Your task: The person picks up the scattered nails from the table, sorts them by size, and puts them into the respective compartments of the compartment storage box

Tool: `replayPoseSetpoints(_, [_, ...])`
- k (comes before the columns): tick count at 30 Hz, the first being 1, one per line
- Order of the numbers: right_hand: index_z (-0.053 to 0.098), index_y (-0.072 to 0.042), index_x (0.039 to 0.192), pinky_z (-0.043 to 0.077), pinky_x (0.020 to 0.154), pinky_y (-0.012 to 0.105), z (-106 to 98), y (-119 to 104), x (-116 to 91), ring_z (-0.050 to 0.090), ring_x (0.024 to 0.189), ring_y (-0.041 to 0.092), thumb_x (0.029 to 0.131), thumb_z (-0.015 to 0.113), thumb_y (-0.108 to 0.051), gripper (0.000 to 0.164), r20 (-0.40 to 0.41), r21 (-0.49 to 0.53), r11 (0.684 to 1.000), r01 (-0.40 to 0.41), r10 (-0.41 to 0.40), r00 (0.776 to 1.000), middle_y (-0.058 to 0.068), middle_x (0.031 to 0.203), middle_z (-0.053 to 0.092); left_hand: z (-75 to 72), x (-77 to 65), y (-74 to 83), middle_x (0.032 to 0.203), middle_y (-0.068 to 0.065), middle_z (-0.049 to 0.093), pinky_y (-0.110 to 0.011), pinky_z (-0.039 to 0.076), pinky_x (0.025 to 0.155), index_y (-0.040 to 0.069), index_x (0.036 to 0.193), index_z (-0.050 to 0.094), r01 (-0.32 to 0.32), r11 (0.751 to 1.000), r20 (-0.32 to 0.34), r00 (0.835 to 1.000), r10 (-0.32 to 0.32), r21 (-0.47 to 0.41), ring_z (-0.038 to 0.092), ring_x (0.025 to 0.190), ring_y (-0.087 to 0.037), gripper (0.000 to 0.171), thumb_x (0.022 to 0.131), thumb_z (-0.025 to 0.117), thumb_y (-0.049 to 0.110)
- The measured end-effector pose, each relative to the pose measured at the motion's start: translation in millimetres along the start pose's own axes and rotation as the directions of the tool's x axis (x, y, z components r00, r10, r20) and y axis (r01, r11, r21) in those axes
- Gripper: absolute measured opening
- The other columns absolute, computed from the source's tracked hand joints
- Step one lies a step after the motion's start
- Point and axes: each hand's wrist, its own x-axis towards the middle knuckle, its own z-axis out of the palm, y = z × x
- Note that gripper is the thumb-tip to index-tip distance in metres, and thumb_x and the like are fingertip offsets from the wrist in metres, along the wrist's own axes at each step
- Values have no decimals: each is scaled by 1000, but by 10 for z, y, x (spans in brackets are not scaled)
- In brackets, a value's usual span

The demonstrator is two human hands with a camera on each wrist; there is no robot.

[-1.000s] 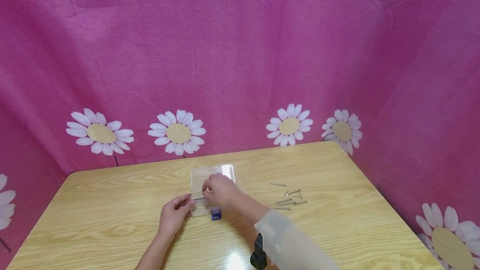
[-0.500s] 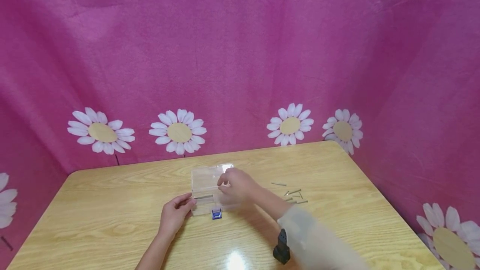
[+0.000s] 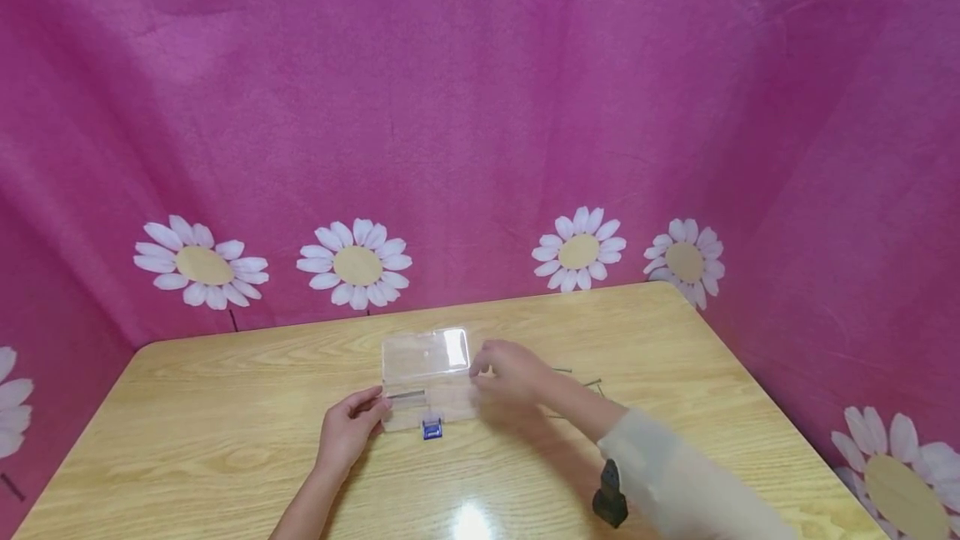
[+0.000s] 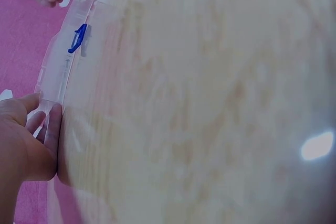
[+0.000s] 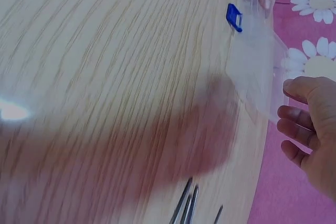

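Observation:
A clear plastic case (image 3: pixel 411 415) lies on the table with its lid (image 3: pixel 412 354) folded back, away from me. A blue latch (image 3: pixel 432 428) sticks out at its front edge. My left hand (image 3: pixel 348 430) holds the case's left end between thumb and fingers. Inside, close to those fingertips, lies a grey nail (image 3: pixel 408 395). My right hand (image 3: pixel 516 375) is in the air by the case's right end, fingers loosely bent and nothing in them; the right wrist view shows the thumb (image 5: pixel 298 88) apart from the fingers.
Several loose nails (image 5: pixel 185 204) lie on the wooden table (image 3: pixel 675 440) to the right of the case, partly hidden behind my right forearm in the head view. A pink curtain (image 3: pixel 480 148) with white daisies hangs behind the table and on both sides.
My right hand has let go of the nail, now lying in the case, and has moved right toward the loose nails. The left hand has stayed at the case's left end.

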Motion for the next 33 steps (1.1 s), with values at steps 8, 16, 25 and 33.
replayPoseSetpoints(8, [68,-12,90,48,74,25,-109,149,-188,55,81,12,82,57,-20,15,-7,-25,1000,-7,7,1000,-2,85,61,-7,7,5,97,-12,64,-17,51,61,1,113,58,-5,1000,1,1000,5,-8,56,71,-7,37,80,65,17])
replayPoseSetpoints(16, [68,-11,89,47,69,24,-145,317,-367,55,76,11,81,59,-18,14,3,-11,1000,-17,17,1000,-2,81,60,-3,16,1,97,-11,63,-17,50,61,2,113,58,-3,1000,-6,1000,3,2,55,72,-6,37,79,65,18])
replayPoseSetpoints(25, [68,-9,86,47,65,22,-139,505,-570,52,71,8,79,60,-16,13,11,-45,999,-3,4,1000,-3,77,59,10,18,-15,95,-10,64,-17,50,60,1,112,58,-4,1000,-9,1000,4,-24,56,70,-5,36,79,64,14])
replayPoseSetpoints(33, [68,-11,85,46,66,23,-141,629,-703,51,71,5,79,62,-19,13,19,-15,997,-70,70,997,-5,77,57,3,22,-20,94,-9,63,-17,50,59,1,112,59,-3,1000,-9,1000,3,-30,56,69,-6,36,79,65,14])
